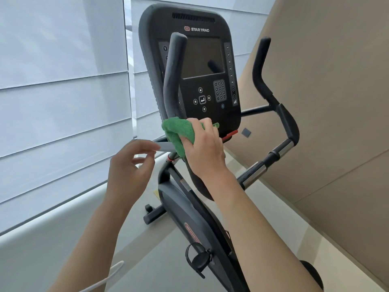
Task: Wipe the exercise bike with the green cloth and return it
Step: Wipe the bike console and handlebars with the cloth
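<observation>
The black exercise bike stands in front of me, its console with a dark screen and keypad facing me. My right hand grips the bunched green cloth and presses it against the base of the left handlebar, just under the console's lower edge. My left hand hovers left of the cloth with its fingers loosely curled and holds nothing; its fingertips are near a grey part of the bike beside the cloth.
White window blinds fill the left side. A beige wall runs along the right, behind the right handlebar. The pedal sits low in the middle. A white cord hangs at the bottom left.
</observation>
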The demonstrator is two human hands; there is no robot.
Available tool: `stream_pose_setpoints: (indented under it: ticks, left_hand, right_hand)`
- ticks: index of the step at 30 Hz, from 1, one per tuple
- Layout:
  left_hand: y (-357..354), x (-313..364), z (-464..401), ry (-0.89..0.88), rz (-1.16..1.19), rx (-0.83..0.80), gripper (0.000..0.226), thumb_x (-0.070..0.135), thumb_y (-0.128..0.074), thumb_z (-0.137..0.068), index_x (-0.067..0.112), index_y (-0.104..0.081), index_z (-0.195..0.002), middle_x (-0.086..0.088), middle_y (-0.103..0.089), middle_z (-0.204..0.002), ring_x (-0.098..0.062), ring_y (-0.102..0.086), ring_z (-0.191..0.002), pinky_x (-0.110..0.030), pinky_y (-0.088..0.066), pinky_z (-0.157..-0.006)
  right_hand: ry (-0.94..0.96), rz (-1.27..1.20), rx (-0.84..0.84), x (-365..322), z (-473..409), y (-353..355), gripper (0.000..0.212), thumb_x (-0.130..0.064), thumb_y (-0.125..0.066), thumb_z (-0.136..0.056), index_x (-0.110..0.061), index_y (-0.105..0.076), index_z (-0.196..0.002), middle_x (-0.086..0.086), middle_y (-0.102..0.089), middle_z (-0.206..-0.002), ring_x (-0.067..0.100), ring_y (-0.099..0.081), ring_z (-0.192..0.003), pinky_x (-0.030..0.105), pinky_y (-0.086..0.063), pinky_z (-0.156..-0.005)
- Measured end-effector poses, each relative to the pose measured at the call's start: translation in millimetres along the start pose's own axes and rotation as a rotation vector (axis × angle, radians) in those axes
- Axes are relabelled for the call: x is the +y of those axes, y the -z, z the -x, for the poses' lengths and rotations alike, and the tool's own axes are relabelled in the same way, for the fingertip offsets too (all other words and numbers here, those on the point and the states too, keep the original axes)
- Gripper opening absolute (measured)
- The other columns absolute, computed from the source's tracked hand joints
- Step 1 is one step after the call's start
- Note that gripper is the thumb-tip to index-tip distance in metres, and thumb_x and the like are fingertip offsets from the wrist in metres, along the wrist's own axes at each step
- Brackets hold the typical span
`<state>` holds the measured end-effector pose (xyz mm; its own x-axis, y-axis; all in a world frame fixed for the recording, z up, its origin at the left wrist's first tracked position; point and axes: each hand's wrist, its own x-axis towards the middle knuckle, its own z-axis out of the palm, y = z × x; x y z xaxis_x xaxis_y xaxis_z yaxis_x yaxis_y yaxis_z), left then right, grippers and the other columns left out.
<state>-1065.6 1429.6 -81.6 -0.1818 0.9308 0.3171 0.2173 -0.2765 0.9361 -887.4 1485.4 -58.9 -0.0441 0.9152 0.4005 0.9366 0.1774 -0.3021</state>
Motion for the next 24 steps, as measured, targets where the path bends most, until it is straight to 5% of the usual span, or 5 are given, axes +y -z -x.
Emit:
stream_pose_setpoints:
  ticks: [7, 15, 19, 21, 24]
  left_hand:
    - [-14.0, 7.7, 8.1, 0.01, -0.019, -0.027, 0.029, -0.005, -0.061, -0.094, 0.02, -0.074, -0.095, 0.006, -0.076, -0.101, -0.01, -0.071, -0.101, -0.022, -0.057, -0.083]
    - [-19.5, 16.1, 11.8, -0.013, -0.028, -0.071, 0.033, -0.007, -0.062, -0.093, 0.023, -0.075, -0.092, 0.006, -0.075, -0.098, -0.011, -0.071, -0.1, -0.019, -0.056, -0.082]
    - [-22.4, 20.0, 7.7, -0.017, -0.04, -0.063, 0.031, -0.007, -0.062, -0.093, 0.021, -0.074, -0.092, 0.005, -0.075, -0.098, -0.009, -0.071, -0.099, -0.019, -0.056, -0.082]
    - [-27.5, 23.8, 5.7, -0.027, -0.041, -0.07, 0.03, -0.006, -0.062, -0.094, 0.021, -0.074, -0.092, 0.006, -0.075, -0.098, -0.01, -0.071, -0.1, -0.018, -0.055, -0.082]
    - [-34.1, 29.3, 1.4, -0.052, -0.033, -0.085, 0.032, -0.007, -0.061, -0.094, 0.022, -0.074, -0.092, 0.007, -0.075, -0.1, -0.011, -0.072, -0.101, -0.017, -0.054, -0.082]
  right_hand:
    - [0.164, 0.123, -0.031, 38.8, 91.1, 28.6, 0.052, -0.033, -0.06, -0.09, -0.027, -0.053, -0.141, 0.003, -0.054, -0.125, 0.026, -0.051, -0.108, 0.046, -0.047, -0.088]
    - [0.015, -0.101, -0.049, 66.9, 151.2, 57.9, 0.054, -0.021, -0.075, -0.088, -0.027, -0.053, -0.137, -0.008, -0.054, -0.115, 0.013, -0.058, -0.095, 0.039, -0.06, -0.075]
    - [-0.139, -0.194, 0.137, 52.2, 103.2, 90.2, 0.053, -0.044, -0.066, -0.097, -0.026, -0.046, -0.142, -0.008, -0.045, -0.12, 0.01, -0.059, -0.096, 0.031, -0.061, -0.074]
    - [-0.192, -0.135, 0.063, 39.5, 82.0, 88.8, 0.073, -0.059, -0.06, -0.096, -0.031, -0.028, -0.155, -0.003, -0.036, -0.139, 0.016, -0.049, -0.117, 0.034, -0.056, -0.088]
    - [0.03, 0.058, -0.147, 22.8, 85.8, 57.2, 0.083, -0.069, -0.047, -0.099, -0.041, -0.004, -0.165, 0.002, -0.025, -0.161, 0.025, -0.04, -0.127, 0.046, -0.049, -0.102]
